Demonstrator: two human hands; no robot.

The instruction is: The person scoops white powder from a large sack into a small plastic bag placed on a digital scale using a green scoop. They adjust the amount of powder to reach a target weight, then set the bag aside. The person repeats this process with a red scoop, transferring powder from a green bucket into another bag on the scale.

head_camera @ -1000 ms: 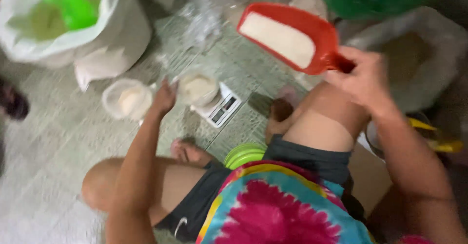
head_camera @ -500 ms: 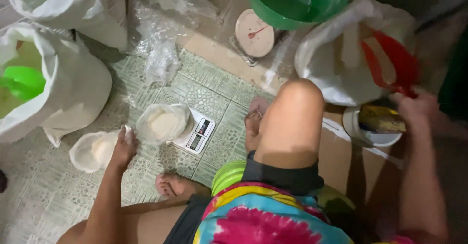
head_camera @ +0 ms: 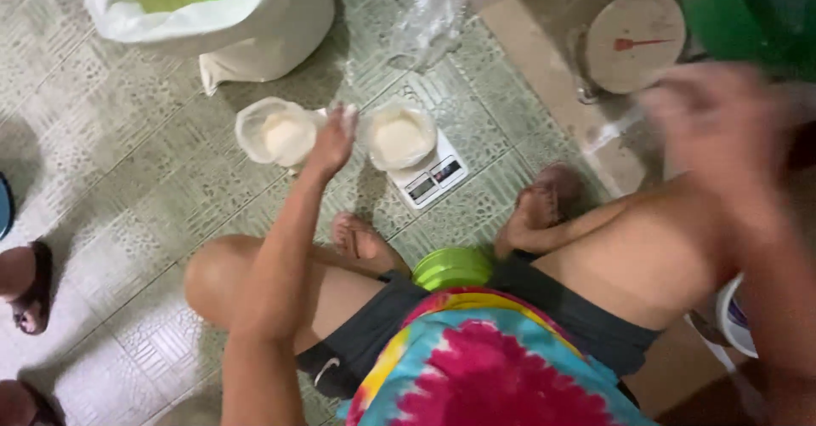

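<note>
Thin clear plastic bag (head_camera: 398, 135) of white powder sits on my small scale (head_camera: 431, 178), centre frame; my left hand (head_camera: 333, 141) pinches its soft rim, the safest hold on a floppy, tearable load. My right hand (head_camera: 722, 128) blurs, fingers unreadable.

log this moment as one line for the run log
left hand at rim of bag on scale | right hand raised, blurred, empty | second filled bag on floor left of scale

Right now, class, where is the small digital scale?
In the head view, the digital scale lies on the tiled floor centre-left, under a bag of white powder, right of the left hand.
</note>
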